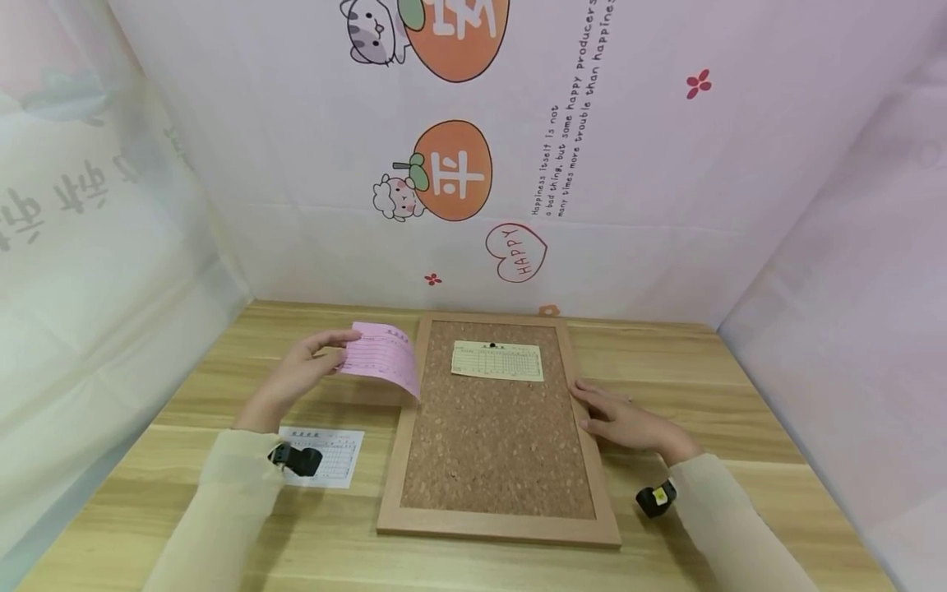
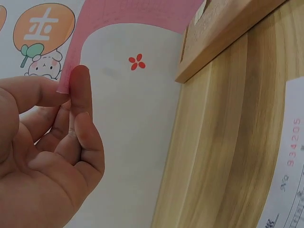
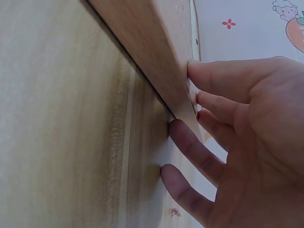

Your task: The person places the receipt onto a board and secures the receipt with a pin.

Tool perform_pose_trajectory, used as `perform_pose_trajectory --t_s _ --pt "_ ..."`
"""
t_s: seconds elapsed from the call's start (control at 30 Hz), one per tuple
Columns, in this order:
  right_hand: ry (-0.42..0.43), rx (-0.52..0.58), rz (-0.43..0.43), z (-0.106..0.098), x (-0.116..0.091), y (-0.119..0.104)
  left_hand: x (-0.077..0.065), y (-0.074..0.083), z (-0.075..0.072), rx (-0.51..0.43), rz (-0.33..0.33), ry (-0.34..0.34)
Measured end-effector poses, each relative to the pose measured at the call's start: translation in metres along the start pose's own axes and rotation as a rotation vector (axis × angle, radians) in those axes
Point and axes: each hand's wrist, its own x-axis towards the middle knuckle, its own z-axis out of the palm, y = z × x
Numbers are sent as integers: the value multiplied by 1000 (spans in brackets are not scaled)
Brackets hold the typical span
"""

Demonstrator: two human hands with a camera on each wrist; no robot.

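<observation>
A pink printed slip [image 1: 381, 359] hangs in the air by the upper left edge of a wood-framed cork board [image 1: 503, 444]. My left hand [image 1: 314, 359] pinches the slip's left edge between thumb and forefinger, and the sheet curves down on its right. On the board's upper part lies a yellow printed slip [image 1: 497, 362], with a black pushpin [image 1: 492, 345] at its top. My right hand [image 1: 621, 417] rests at the board's right side, fingers fairly straight, thumb touching the wooden frame [image 3: 156, 52]. Two of its fingertips touch the tabletop beside the frame.
A white printed slip [image 1: 333, 456] lies on the wooden table [image 1: 740, 493], partly hidden by the left wrist's black camera. A small coppery object [image 3: 175, 213] is on the table beyond the right fingers. Printed white cloth [image 1: 629, 247] walls the back and both sides.
</observation>
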Motion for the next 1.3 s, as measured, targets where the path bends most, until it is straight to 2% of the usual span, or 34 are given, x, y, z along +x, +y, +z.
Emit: perform_pose_trajectory --t_s 0.23,0.57,0.7,0.9,1.17,1.3 --pt "-15 4 -1 -3 1 -1 5 1 11 -19 8 -19" --pt "-19 37 11 -4 4 -1 9 5 33 -41 64 -51" --pt "-6 44 2 -5 5 -4 11 7 41 -62 59 -64" --pt "16 58 36 -7 8 -10 13 10 49 -115 53 -90" --pt "92 -3 19 -8 15 -17 16 13 59 -99 59 -118" --pt "106 31 29 -6 17 -23 15 16 63 -105 59 -120"
